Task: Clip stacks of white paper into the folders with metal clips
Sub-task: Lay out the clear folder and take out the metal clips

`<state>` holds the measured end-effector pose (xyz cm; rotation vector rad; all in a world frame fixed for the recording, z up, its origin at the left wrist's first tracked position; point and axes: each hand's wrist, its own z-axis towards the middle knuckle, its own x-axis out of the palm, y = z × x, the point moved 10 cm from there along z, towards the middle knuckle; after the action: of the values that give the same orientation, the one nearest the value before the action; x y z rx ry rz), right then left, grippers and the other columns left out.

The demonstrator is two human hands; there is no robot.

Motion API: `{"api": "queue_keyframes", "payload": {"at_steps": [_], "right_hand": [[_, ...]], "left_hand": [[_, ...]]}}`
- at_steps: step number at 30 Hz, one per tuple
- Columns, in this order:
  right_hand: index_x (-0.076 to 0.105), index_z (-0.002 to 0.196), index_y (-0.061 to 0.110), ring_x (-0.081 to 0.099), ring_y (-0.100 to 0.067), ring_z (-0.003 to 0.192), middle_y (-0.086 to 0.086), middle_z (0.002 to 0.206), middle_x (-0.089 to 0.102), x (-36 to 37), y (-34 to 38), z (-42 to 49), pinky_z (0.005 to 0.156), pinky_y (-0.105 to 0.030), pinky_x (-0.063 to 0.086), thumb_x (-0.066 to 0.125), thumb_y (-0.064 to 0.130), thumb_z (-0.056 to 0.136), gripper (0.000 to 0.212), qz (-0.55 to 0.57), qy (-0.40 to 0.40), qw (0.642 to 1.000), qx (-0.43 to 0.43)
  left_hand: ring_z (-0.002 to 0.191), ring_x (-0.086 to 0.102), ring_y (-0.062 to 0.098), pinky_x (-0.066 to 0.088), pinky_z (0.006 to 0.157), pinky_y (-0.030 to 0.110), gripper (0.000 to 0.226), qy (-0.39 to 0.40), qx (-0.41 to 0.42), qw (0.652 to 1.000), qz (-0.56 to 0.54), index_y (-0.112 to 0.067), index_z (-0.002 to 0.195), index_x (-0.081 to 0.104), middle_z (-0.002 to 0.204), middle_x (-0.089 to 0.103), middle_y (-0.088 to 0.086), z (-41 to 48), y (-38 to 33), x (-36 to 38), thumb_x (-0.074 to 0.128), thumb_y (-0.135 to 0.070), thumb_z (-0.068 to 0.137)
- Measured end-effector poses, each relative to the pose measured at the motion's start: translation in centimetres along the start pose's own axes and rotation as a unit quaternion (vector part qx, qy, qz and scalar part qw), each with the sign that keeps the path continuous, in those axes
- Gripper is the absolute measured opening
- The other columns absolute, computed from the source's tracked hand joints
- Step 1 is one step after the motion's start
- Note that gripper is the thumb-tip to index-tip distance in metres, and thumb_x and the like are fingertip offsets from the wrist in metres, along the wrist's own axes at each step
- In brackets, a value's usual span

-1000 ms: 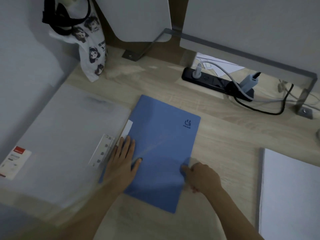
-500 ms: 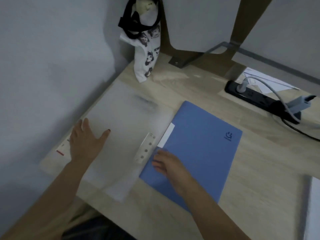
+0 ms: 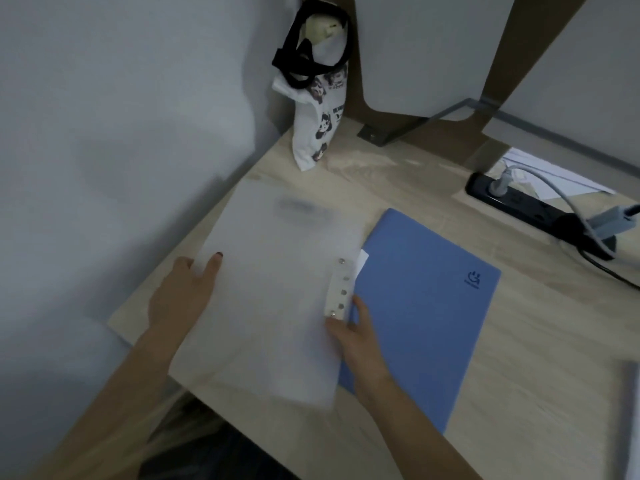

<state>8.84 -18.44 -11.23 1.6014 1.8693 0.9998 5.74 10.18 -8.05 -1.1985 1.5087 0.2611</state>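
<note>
Holding white folder (image 3: pixel 277 289).
Pinching left edge in left hand (image 3: pixel 180 299), thumb atop; right edge in right hand (image 3: pixel 353 337), below clip (image 3: pixel 341 292).

A plain grey-white wall (image 3: pixel 121 133) fills the left half of the frame in dim, bluish light. A light wood-grain desk (image 3: pixel 519 358) runs from the lower left to the right edge, its far corner against that wall. At top centre and upper right stand pale partition panels (image 3: pixel 415 46) with rounded corners. Brown board (image 3: pixel 519 46) shows between them. A grey metal bracket (image 3: pixel 375 136) sits on the desktop below, and a black power strip (image 3: pixel 526 206) lies at right.
</note>
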Motion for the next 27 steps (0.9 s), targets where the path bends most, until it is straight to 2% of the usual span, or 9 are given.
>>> {"api": "queue_keyframes", "payload": {"at_steps": [2,5,9,13,16,19,22,24,27], "right_hand": [[0.039,0.132,0.03,0.061,-0.013,0.103,-0.001,0.12,0.059,-0.9,0.9,-0.9,0.081,-0.024,0.054,0.053,0.009,0.091,0.048,-0.002,0.01,0.999,-0.03],[0.036,0.133,0.037,0.06,-0.019,0.112,-0.002,0.126,0.06,-3.7,1.7,-2.4,0.095,-0.042,0.049,0.055,0.013,0.091,0.052,0.017,0.002,0.998,-0.053],[0.03,0.13,0.046,0.062,-0.013,0.104,0.001,0.12,0.061,-9.7,1.8,-4.6,0.083,-0.03,0.052,0.054,0.017,0.091,0.054,0.03,-0.066,0.995,-0.068],[0.038,0.136,0.039,0.066,-0.018,0.093,-0.006,0.113,0.067,-17.8,0.7,-7.6,0.072,-0.029,0.05,0.057,0.015,0.089,0.056,0.062,-0.172,0.98,-0.075],[0.042,0.135,0.033,0.065,-0.018,0.088,-0.005,0.105,0.068,-23.3,-0.5,-10.4,0.07,-0.028,0.048,0.055,0.013,0.089,0.051,0.094,-0.237,0.964,-0.076],[0.044,0.134,0.026,0.062,-0.019,0.083,-0.004,0.096,0.067,-28.0,-2.8,-12.6,0.07,-0.03,0.047,0.054,0.011,0.09,0.048,0.105,-0.298,0.947,-0.058],[0.045,0.132,0.03,0.06,-0.023,0.092,-0.011,0.11,0.063,-31.0,-4.8,-14.2,0.08,-0.033,0.045,0.054,0.012,0.09,0.047,0.112,-0.332,0.936,-0.039],[0.044,0.133,0.032,0.054,-0.022,0.106,-0.008,0.123,0.055,-32.6,-5.8,-14.9,0.092,-0.034,0.04,0.054,0.015,0.09,0.048,0.111,-0.342,0.933,-0.028],[0.044,0.135,0.031,0.04,-0.015,0.127,0.001,0.14,0.045,-33.8,-6.6,-15.4,0.104,-0.03,0.029,0.055,0.016,0.09,0.049,0.096,-0.351,0.931,-0.02]], "left_hand": [[0.103,0.058,0.037,0.044,0.091,0.047,0.063,-0.006,0.006,0.999,-0.031,-0.007,0.122,0.047,0.116,0.06,0.018,-1.3,-0.4,-0.3,0.037,-0.06,0.089],[0.104,0.058,0.035,0.042,0.093,0.047,0.055,-0.011,0.051,0.992,-0.111,-0.011,0.121,0.047,0.114,0.062,0.016,-3.8,-2.7,-0.1,0.038,-0.056,0.091],[0.103,0.059,0.034,0.044,0.089,0.043,0.046,0.022,0.121,0.981,-0.151,-0.016,0.121,0.046,0.113,0.063,0.013,-7.4,-7.5,3.1,0.038,-0.052,0.093],[0.105,0.059,0.033,0.045,0.085,0.04,0.038,0.069,0.161,0.973,-0.153,-0.017,0.123,0.047,0.116,0.063,0.01,-11.8,-13.2,8.5,0.041,-0.042,0.094],[0.11,0.057,0.027,0.043,0.088,0.037,0.039,0.136,0.18,0.961,-0.159,-0.015,0.127,0.046,0.115,0.059,-0.001,-15.8,-16.8,13.3,0.04,-0.038,0.095],[0.096,0.061,0.026,0.047,0.081,0.037,0.033,0.222,0.202,0.939,-0.166,-0.018,0.119,0.047,0.106,0.06,-0.001,-19.6,-18.9,17.9,0.039,-0.04,0.095],[0.085,0.061,0.025,0.05,0.077,0.038,0.036,0.269,0.176,0.936,-0.141,-0.024,0.125,0.041,0.107,0.061,0.003,-21.9,-18.7,21.8,0.039,-0.043,0.095],[0.095,0.06,0.028,0.05,0.083,0.04,0.038,0.286,0.171,0.934,-0.129,-0.024,0.128,0.039,0.116,0.059,0.007,-23.4,-18.4,23.8,0.042,-0.041,0.094],[0.117,0.047,0.026,0.036,0.098,0.027,0.046,0.264,0.225,0.929,-0.127,-0.01,0.133,0.039,0.133,0.044,0.012,-25.3,-19.0,24.6,0.054,-0.022,0.091]]}}
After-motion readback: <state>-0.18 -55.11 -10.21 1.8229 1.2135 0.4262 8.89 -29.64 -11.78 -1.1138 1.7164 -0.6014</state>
